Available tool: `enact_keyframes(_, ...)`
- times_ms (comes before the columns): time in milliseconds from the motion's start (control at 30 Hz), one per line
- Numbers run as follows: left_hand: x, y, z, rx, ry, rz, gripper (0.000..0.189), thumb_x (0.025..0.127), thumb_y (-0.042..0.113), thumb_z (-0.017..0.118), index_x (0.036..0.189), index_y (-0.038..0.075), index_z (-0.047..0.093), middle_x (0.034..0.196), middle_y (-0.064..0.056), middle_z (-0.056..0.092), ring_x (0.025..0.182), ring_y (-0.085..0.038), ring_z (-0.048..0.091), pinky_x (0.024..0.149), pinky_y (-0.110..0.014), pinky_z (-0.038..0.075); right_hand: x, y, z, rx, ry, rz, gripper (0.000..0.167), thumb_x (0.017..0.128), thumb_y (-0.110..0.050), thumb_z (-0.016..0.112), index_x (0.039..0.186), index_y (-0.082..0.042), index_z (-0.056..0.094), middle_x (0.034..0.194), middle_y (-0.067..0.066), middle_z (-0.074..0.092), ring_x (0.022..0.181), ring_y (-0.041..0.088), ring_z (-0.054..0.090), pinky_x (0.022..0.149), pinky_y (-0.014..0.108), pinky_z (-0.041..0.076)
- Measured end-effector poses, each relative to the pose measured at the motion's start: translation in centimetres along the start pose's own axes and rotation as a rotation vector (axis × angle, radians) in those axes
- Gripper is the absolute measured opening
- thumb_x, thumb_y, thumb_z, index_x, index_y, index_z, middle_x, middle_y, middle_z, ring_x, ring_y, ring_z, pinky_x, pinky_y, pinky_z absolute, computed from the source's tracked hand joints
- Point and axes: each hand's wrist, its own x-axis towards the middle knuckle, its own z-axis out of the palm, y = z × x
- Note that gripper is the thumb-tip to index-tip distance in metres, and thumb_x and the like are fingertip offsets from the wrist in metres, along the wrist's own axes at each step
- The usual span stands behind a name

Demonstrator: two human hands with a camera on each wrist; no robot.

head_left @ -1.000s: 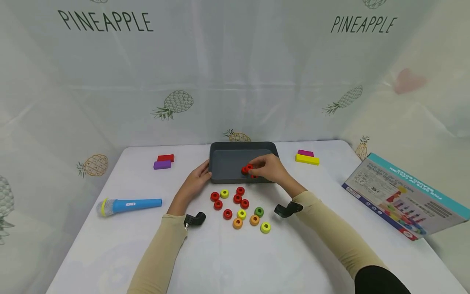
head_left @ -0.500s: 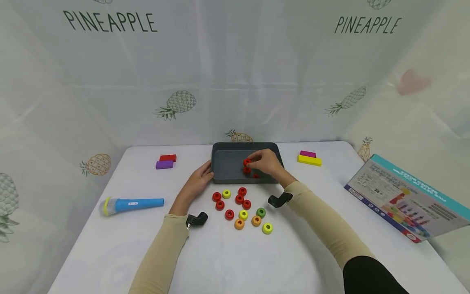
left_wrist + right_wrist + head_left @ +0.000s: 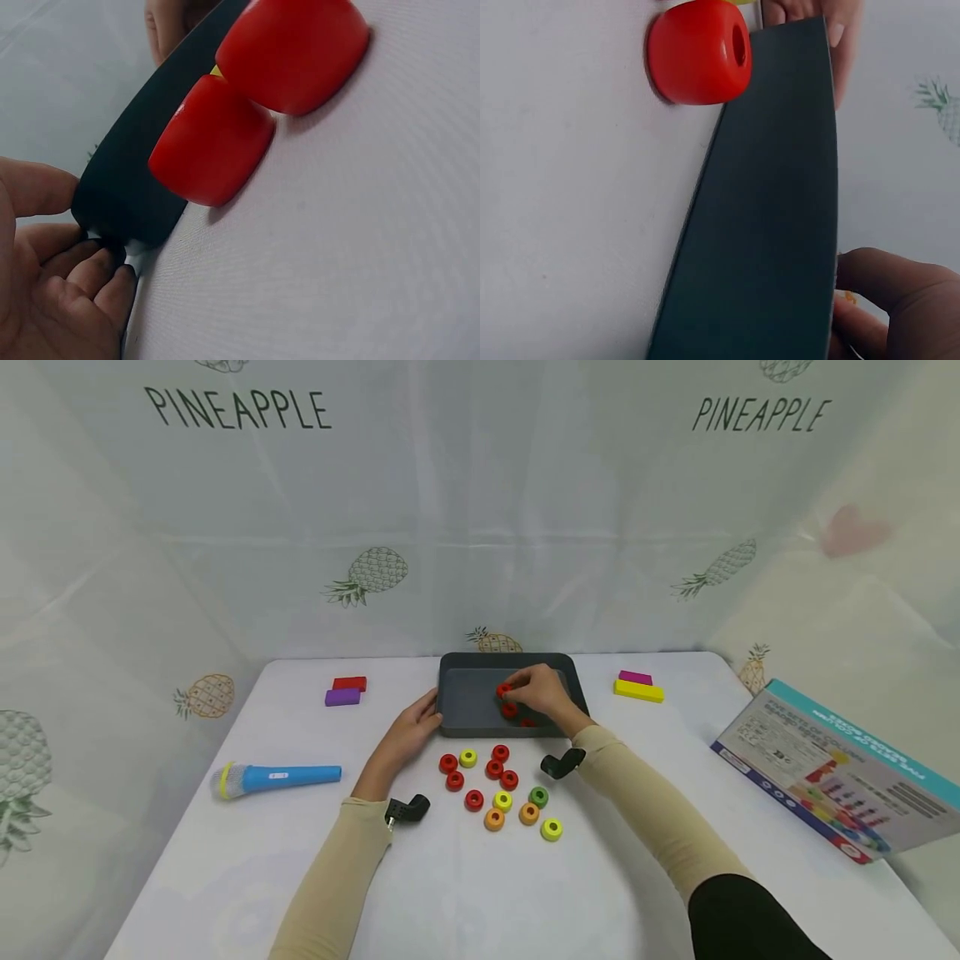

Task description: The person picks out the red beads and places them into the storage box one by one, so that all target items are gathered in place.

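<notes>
My left hand [image 3: 408,731] grips the left edge of a dark grey rectangular tray [image 3: 472,732]; in the left wrist view the thumb lies at the tray's rim, the fingers curled below. Inside the tray, my right hand [image 3: 543,690] pinches a red bead [image 3: 503,691] between thumb and fingertips. Two more red beads, one [image 3: 509,710] just nearer and one [image 3: 528,722] by the front wall, lie beside it. The right wrist view has the tray wall [image 3: 769,180] hiding the held bead. Loose red beads [image 3: 210,142] sit close in front of the tray.
Several red, yellow, orange and green beads [image 3: 502,801] are scattered before the tray. A blue toy microphone [image 3: 288,775] lies left. Red and purple blocks [image 3: 342,697] stand back left, magenta and yellow blocks [image 3: 638,691] back right. A printed box [image 3: 832,768] sits at the right edge.
My right hand has moved slightly back inside the tray with the red bead, away from the front wall, uncovering the beads there. The left hand keeps its grip on the tray.
</notes>
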Motion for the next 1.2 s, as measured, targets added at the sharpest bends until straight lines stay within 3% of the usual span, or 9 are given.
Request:
enact_keyframes(633,0.05,0.46,0.12,0.014,0.006,0.004,0.061,0.105,0.021,0.049,0.162,0.017,0.026,0.167,-0.007,0.03,0.152,-0.023,0.035,0.126,-0.042,0.026,0.61,0.06,0.32,-0.104,0.004,-0.006,0.032,0.088,-0.019,0.079,0.116,-0.005,0.076,0.116,0.014,0.075,0.103,0.027,0.07,0.087,0.039,0.061)
enact_keyframes(1200,-0.05,0.1,0.14,0.002,0.01,-0.021,0.063,0.105,0.022,0.05,0.162,0.02,0.026,0.166,-0.007,0.032,0.152,-0.022,0.035,0.126,-0.041,0.025,0.51,0.16,0.53,-0.118,0.002,-0.015,0.033,0.088,-0.02,0.079,0.118,-0.005,0.076,0.117,0.013,0.075,0.107,0.029,0.068,0.09,0.041,0.06)
